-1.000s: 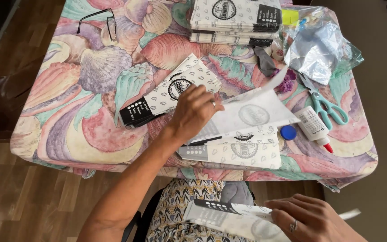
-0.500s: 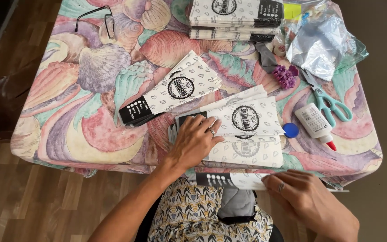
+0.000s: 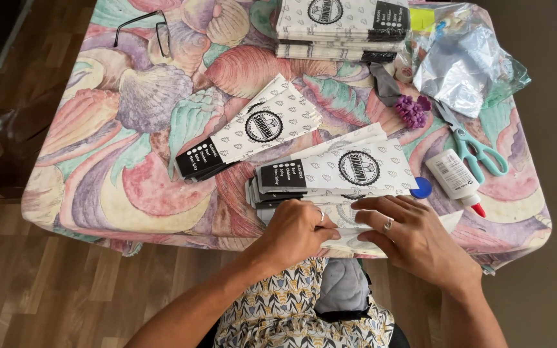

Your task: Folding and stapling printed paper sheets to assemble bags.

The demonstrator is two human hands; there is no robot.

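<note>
Both of my hands rest on a flat white paper sleeve [image 3: 349, 225] at the table's near edge. My left hand [image 3: 296, 230] presses its left part with curled fingers. My right hand [image 3: 407, 235] lies on its right part with fingers spread flat. Just behind the hands lies a fanned pile of the same white-and-black printed sleeves [image 3: 336, 171]. Another small pile of sleeves [image 3: 249, 132] lies slanted to the left of it.
A tall stack of sleeves [image 3: 343, 26] stands at the table's far edge. At the right lie a white glue bottle [image 3: 454, 177], teal scissors [image 3: 478, 151], a blue cap [image 3: 421, 188], a crumpled plastic bag [image 3: 465, 61] and a purple trinket [image 3: 410, 111]. Eyeglasses [image 3: 143, 32] lie far left.
My right hand came up from my lap with a sleeve onto the table edge. My left hand drew back from the slanted pile to the near edge, joining the right on the sleeve.
</note>
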